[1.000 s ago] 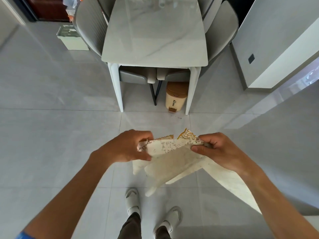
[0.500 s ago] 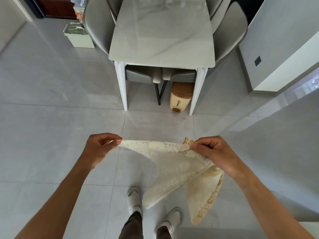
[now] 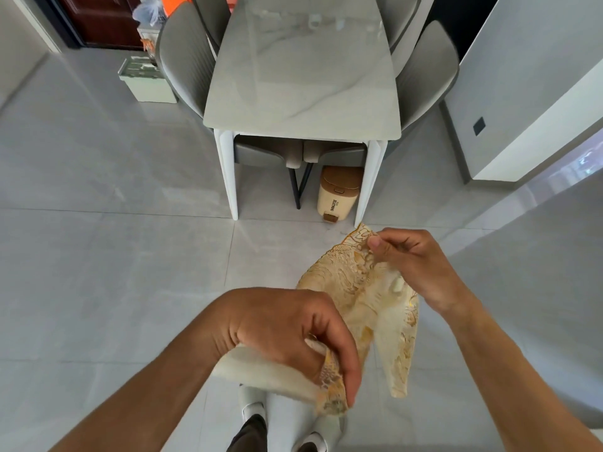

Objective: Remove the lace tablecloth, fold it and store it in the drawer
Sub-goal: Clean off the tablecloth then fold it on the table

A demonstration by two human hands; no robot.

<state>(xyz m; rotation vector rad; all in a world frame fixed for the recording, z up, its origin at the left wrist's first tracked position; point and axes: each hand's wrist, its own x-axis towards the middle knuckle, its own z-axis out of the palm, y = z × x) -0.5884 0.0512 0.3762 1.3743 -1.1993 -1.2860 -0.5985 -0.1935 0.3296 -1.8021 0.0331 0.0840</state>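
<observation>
The cream lace tablecloth (image 3: 362, 288), edged with gold embroidery, hangs bunched between my two hands above the tiled floor. My right hand (image 3: 412, 262) pinches its upper corner between thumb and fingers, in front of the table's near right leg. Lower and closer to me, my left hand (image 3: 293, 331) grips a gathered fold of the cloth, with a thick roll of it running under my wrist. A loose flap dangles below my right hand. The marble-topped dining table (image 3: 303, 93) stands bare ahead. No drawer is in sight.
Grey chairs (image 3: 182, 57) surround the table, and two are tucked under its near end. A small beige bin (image 3: 337, 197) sits under the table by the right leg. A pale box (image 3: 146, 83) stands on the floor at the left, a white cabinet (image 3: 522, 86) at the right.
My left hand has swung from the far left across and down toward my body, gathering the cloth. The cloth, stretched wide before, now hangs bunched. My right hand has risen slightly.
</observation>
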